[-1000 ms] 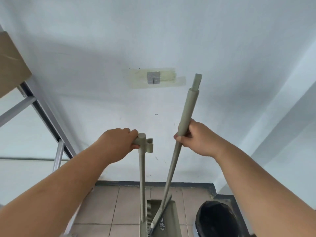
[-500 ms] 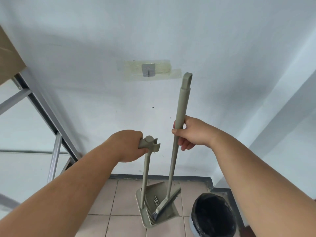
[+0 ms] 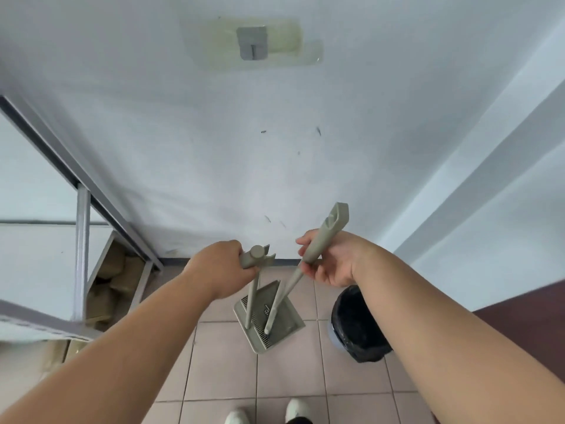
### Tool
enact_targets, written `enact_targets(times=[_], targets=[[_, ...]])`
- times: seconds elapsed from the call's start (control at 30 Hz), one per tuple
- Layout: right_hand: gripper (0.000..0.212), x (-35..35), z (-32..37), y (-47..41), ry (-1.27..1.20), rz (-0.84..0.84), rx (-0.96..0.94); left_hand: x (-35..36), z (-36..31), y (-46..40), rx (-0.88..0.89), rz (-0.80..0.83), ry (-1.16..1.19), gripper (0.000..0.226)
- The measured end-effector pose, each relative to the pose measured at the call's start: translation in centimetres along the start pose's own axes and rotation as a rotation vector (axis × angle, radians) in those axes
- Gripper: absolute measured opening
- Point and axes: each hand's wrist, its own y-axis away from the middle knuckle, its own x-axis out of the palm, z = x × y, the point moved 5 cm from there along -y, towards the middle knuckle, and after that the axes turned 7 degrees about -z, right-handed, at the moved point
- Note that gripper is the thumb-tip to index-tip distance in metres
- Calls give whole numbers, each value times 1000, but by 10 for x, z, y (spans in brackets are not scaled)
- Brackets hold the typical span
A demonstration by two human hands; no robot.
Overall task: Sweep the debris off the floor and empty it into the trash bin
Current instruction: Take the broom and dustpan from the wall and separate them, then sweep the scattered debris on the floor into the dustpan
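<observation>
Two long-handled tools, one per hand, both hanging down over the tiled floor (image 3: pixel 284 371) in front of the person's shoes (image 3: pixel 266 414).

Left hand (image 3: pixel 220 269): fingers curled round the crosswise grip at the top of the dustpan (image 3: pixel 269 322). Its shaft runs nearly straight down from the grip; the pan sits at the bottom, toothed edge toward 6 o'clock. Whether the pan rests on the tiles or hangs just above them cannot be told.

Right hand (image 3: pixel 331 261): palm turned up, fingers loosely wrapped round the broom (image 3: pixel 305 258) near its upper end. Long axis slants from about 1 o'clock at the top to 7 o'clock at the foot. The broom's head lies inside the pan, touching or just off its tray.

Trash bin (image 3: pixel 356 325): black liner, open mouth, at about 3 o'clock from the pan and just beside it, directly under the right forearm. The right hand is the nearer one to it.

No debris visible on the tiles in view.

Judgement: broom head and pan are nested together, so the coming move turns on drawing the broom clear of the pan along that slant.
</observation>
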Motion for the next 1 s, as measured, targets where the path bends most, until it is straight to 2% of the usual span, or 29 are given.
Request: enact_targets(times=[0.07,0.17,0.37,0.5,0.67,1.0], targets=[[20,10,-12,-2,-15,45,38,14,8,7,-17,21,23,35],[25,22,-30,-6,-12,86,70,36,19,17,-32,61,35,35],[20,30,-67,-34,217,43,170,74,44,38,-104,136,60,34],[21,38,-87,-49,287,26,162,96,56,55,-154,154,66,32],[28,41,-104,-61,371,38,112,118,63,79,-223,117,13,35],[15,57,-149,-73,536,18,122,149,79,150,-405,3,-33,39]])
